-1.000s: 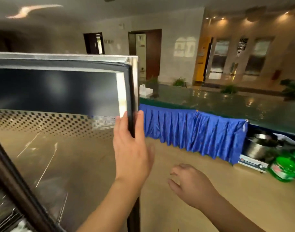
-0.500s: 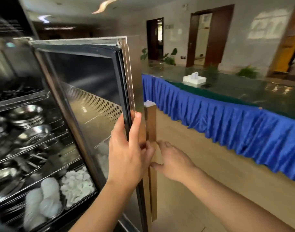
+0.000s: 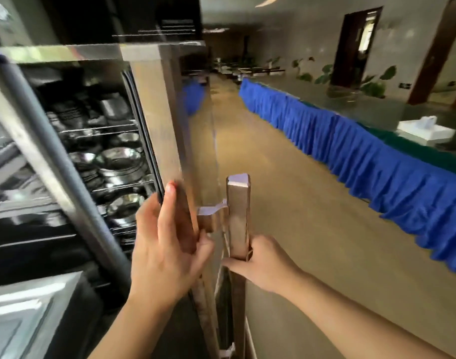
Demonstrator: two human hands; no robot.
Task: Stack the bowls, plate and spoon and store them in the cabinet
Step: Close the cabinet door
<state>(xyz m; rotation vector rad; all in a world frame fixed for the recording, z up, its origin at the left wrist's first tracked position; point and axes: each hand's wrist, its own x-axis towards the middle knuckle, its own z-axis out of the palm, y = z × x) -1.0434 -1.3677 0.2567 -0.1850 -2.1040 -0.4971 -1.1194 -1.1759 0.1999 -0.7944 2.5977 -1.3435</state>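
Note:
The steel cabinet door [image 3: 154, 104] stands nearly edge-on in front of me, only a narrow gap left to the cabinet. My left hand [image 3: 167, 244] lies flat against the door's edge, fingers pointing up. My right hand [image 3: 260, 263] is wrapped around the square vertical door handle [image 3: 238, 216]. Through the gap and the glass I see wire shelves holding several steel bowls [image 3: 120, 161]. No plate or spoon can be made out.
A long counter with a blue pleated skirt [image 3: 351, 143] runs along the right, with a white box [image 3: 426, 130] on its green top. A tan floor aisle [image 3: 299, 203] lies between cabinet and counter. Potted plants and a dark doorway stand at the back.
The door has swung from wide open toward the cabinet, nearly shut. My right hand moved from empty air onto the handle and grips it. My left hand stays on the door edge.

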